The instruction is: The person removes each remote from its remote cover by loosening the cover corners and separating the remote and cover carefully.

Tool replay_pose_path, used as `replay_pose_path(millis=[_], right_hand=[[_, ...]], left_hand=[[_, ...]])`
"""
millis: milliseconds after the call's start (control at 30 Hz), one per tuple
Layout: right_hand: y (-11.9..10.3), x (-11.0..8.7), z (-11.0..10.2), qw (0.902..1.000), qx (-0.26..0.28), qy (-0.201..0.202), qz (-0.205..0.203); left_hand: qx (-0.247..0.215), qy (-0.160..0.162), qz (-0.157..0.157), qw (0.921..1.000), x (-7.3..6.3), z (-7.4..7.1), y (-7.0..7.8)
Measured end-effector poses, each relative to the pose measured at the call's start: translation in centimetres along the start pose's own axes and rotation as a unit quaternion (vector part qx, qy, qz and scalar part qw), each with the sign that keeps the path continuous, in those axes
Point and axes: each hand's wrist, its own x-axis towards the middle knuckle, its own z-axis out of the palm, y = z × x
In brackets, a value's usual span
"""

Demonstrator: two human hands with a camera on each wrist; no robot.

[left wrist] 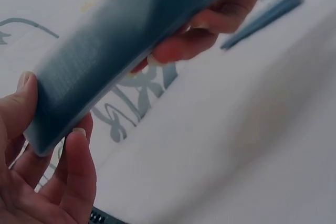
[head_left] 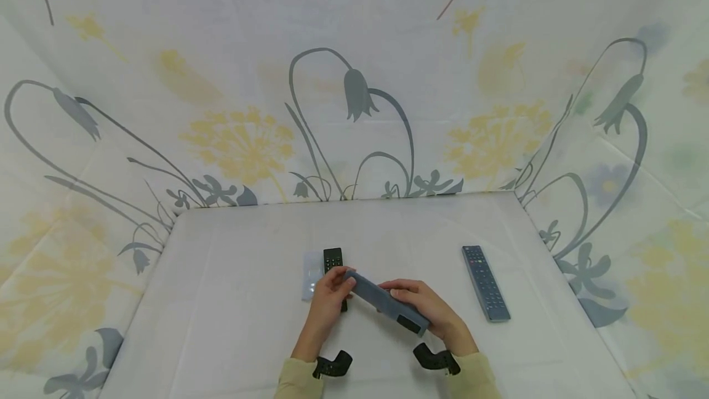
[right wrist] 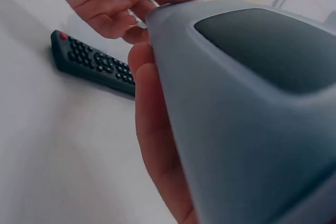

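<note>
Both hands hold a blue-grey covered remote control [head_left: 382, 299] over the table, its back turned up and slanting down to the right. A dark rectangular window [head_left: 408, 323] shows near its right end, large in the right wrist view. My left hand [head_left: 327, 300] pinches the far left end between thumb and fingers. Along the other end, my right hand [head_left: 429, 306] grips the sides, its fingers [right wrist: 152, 114] curled round the edge. Behind the left hand lies a black remote control [head_left: 333, 257] with a red button, partly hidden by that hand.
A pale blue translucent packet [head_left: 311, 276] lies left of the black remote. Over on the right lies another remote in a blue cover [head_left: 486, 284], buttons up. The white table [head_left: 232, 300] meets flower-printed cloth [head_left: 244, 79] at the back and sides.
</note>
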Motion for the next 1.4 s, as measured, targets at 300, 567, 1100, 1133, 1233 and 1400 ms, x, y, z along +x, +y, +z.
replay_pose_path(millis=[300, 567, 1100, 1133, 1233, 1400], right_hand=[[-1.0, -0.6, -1.0, 0.9992, 0.024, 0.031, -0.008], [-0.7, -0.9, -1.1, 0.9926, 0.089, 0.037, -0.074], [-1.2, -0.1, 0.0, 0.9693, 0.09, 0.164, -0.16], [-1.2, 0.0, 0.0, 0.9677, 0.085, 0.176, -0.159], [-1.2, 0.2, 0.0, 0.9637, 0.072, 0.204, -0.156], [-1.2, 0.3, -0.2, 0.9592, 0.068, 0.226, -0.155]], left_hand=[[-0.101, 0.031, -0.025, 0.9941, -0.1, -0.2, 0.1], [-0.117, 0.073, -0.048, 0.9893, -0.2, -0.5, 0.1], [-0.167, 0.092, -0.073, 0.9789, -0.8, 1.0, -0.8], [-0.167, 0.084, -0.076, 0.9795, -0.8, 1.0, -0.9], [-0.157, 0.059, -0.079, 0.9826, -1.0, 1.3, -1.2], [-0.113, 0.044, -0.069, 0.9903, -1.0, 1.8, -1.6]])
